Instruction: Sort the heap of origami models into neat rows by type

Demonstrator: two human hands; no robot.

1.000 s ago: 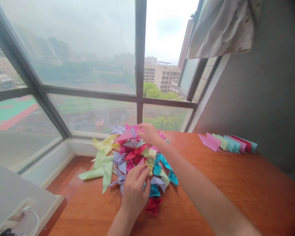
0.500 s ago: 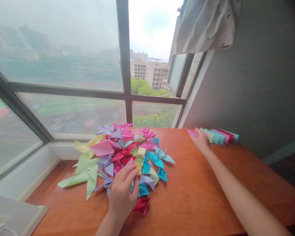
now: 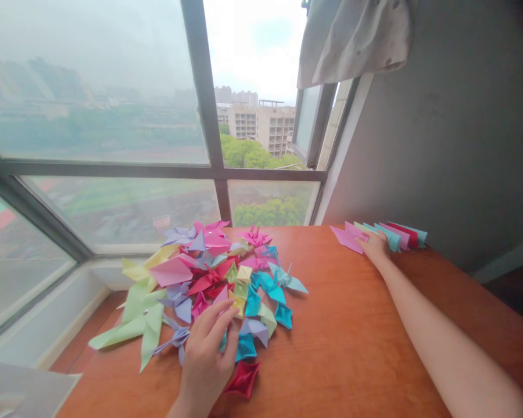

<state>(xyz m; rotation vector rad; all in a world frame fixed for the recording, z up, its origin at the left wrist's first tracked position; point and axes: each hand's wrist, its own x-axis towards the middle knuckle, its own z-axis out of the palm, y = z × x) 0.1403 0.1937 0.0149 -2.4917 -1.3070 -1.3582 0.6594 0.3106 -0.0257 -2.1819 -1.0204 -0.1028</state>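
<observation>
My left hand (image 3: 210, 348) rests at the near edge of a heap of folded paper, its fingers loosely bent and the thumb apart. No paper shows in its grasp. Around it lie a red origami piece (image 3: 244, 378), a blue one (image 3: 246, 347), a purple folded piece (image 3: 174, 341) and a green pinwheel (image 3: 142, 316). At the far right, my right hand (image 3: 376, 246) reaches to a row of upright paper airplanes. Its fingers close on the rear of a pink paper airplane (image 3: 346, 238); the fingertips are partly hidden. Blue, purple and red airplanes (image 3: 405, 233) stand behind that hand.
On the brown wooden table (image 3: 331, 348), the heap also holds a light-blue paper crane (image 3: 290, 280) and several stars and flowers. Windows (image 3: 113, 215) border the far and left sides. A grey wall (image 3: 440, 145) and a hanging curtain (image 3: 355, 43) are at the right.
My right hand has shifted right along the row, so more of the pink paper airplanes shows. My left hand stays by the heap. The view has tilted slightly.
</observation>
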